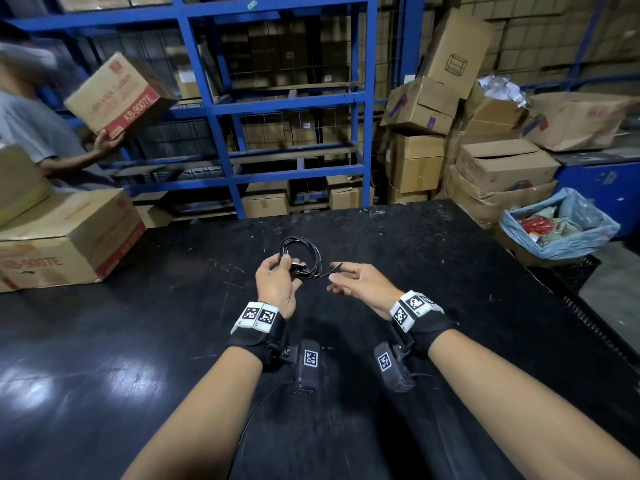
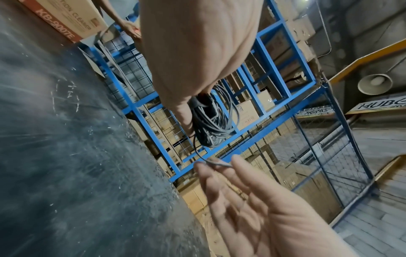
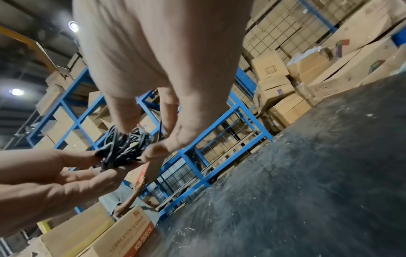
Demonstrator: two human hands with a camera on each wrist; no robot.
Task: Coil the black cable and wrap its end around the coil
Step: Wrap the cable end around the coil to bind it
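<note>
Above the middle of the black table (image 1: 433, 306), my left hand (image 1: 287, 264) grips a small coil of black cable (image 1: 302, 251) with thumb and fingers, and the loops stand up beyond the hand. A short free length runs from the coil to the cable end (image 1: 336, 267). My right hand (image 1: 334, 273) pinches that end between thumb and forefinger, just right of the coil. In the left wrist view the coil (image 2: 208, 125) hangs below my left palm and the right hand's fingertips (image 2: 236, 160) hold the end (image 2: 216, 163). The right wrist view shows the coil (image 3: 123, 149) resting in my left hand (image 3: 54, 167).
Cardboard boxes (image 1: 65, 244) sit on the table's left side. Behind them another person (image 1: 31, 133) holds up a box (image 1: 117, 95). A blue rack (image 1: 277, 109) stands past the far edge. Stacked boxes (image 1: 485, 161) and a lined bin (image 1: 557, 226) are at the right.
</note>
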